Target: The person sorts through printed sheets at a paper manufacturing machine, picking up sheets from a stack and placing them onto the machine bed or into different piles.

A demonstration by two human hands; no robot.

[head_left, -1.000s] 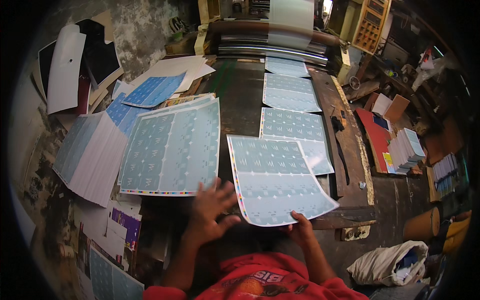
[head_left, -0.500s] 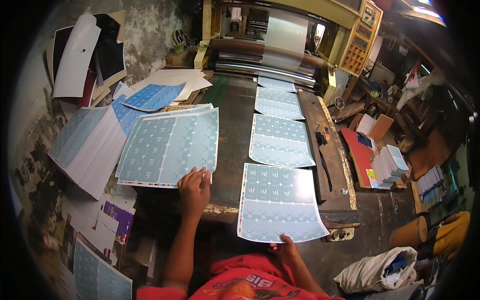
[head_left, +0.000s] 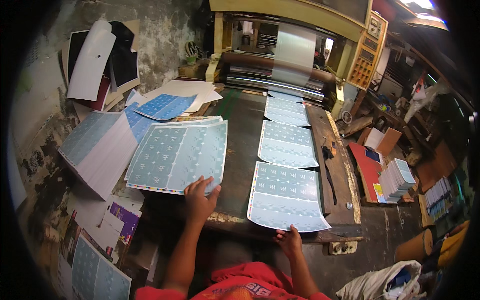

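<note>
My left hand (head_left: pixel 201 199) rests, fingers spread, on the near right corner of a stack of pale blue-green printed sheets (head_left: pixel 170 155). Color patches line the stack's near edge. On the right, my right hand (head_left: pixel 289 242) pinches the near edge of a similar printed sheet (head_left: pixel 287 195) between thumb and fingers. Beyond it, more printed sheets (head_left: pixel 287 142) lie in a row up to the rollers (head_left: pixel 277 82) of a machine. Clear film (head_left: pixel 295 52) hangs down at these rollers.
A tall pile of sheets (head_left: pixel 102 155) stands left, beside a blue printed sheet (head_left: pixel 165 106). The dark worktable (head_left: pixel 242 145) has a wooden strip (head_left: pixel 317 130) along its right side. A control panel (head_left: pixel 369 47) is upper right; a white sack (head_left: pixel 382 282) sits lower right.
The view has shifted slightly. The sheet in my right hand now lies farther onto the table, nearer the sheet beyond it. My left hand stays at the stack's corner, its fingers more spread.
</note>
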